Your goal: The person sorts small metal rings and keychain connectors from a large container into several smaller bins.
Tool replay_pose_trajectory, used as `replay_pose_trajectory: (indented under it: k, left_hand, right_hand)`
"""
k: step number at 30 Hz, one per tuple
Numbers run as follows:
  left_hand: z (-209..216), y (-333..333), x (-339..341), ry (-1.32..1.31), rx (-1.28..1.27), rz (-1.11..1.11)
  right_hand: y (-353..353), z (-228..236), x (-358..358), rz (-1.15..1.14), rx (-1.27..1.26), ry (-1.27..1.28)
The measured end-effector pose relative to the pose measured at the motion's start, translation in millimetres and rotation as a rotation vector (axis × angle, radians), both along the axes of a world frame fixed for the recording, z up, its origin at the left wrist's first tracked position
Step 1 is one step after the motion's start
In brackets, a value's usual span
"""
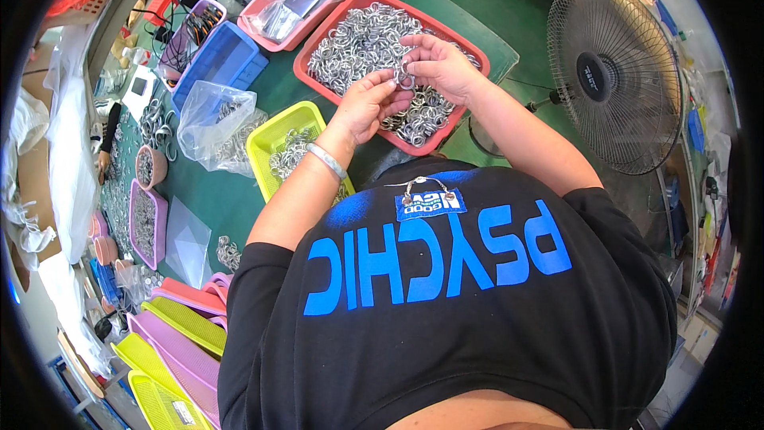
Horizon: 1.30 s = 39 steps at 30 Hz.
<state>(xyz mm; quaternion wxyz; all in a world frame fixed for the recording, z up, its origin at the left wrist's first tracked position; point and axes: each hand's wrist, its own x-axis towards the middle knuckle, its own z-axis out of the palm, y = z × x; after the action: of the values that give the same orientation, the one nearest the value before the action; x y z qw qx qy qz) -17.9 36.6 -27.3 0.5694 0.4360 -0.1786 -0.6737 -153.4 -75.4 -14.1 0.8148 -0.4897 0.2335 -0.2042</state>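
Above the red tray: a small metal ring (404, 78) is pinched between the fingertips of both hands.
Left hand (368, 103): fingers curled, closed on the ring from below.
Right hand (439, 64): fingers bent, gripping the ring from above.
Surface: a green table (231, 199) is seen, with a fan (617, 76) standing to the right.
Red tray (306, 72): heaped with metal rings.
Yellow tray (263, 143): partly filled with rings.
Plastic bag (208, 115): rings are held inside.

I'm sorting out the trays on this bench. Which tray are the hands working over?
The red tray heaped with metal rings. Both the left hand and right hand are above it, unlike the yellow tray or blue tray.
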Motion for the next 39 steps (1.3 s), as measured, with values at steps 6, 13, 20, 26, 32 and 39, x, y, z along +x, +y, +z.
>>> replay_pose_trajectory:
  k: [6, 13, 20, 26, 32, 39]
  left_hand:
    - [4.5, 0.8, 1.1, 0.039, 0.038, 0.078]
    - [5.1, 0.3, 2.9, 0.154, 0.014, 0.088]
    - [0.1, -1.5, 7.9, 0.262, 0.022, 0.135]
    - [3.6, -0.7, 9.1, 0.238, 0.057, 0.122]
    - [9.8, -1.8, 7.9, 0.329, -0.028, 0.007]
    - [-9.6, 2.3, 15.6, 0.451, -0.020, 0.156]
  right_hand:
    - [-2.2, 5.0, 1.8, -0.017, 0.004, 0.012]
    - [-4.5, 8.3, 3.1, -0.047, -0.030, 0.036]
    - [-2.6, 9.0, 3.7, -0.033, 0.012, -0.019]
    - [-1.0, 12.4, 5.0, -0.033, 0.013, -0.010]
    - [6.4, 24.7, 9.6, 0.040, -0.187, 0.052]
    - [-3.1, -2.0, 5.0, 0.056, -0.683, 0.223]
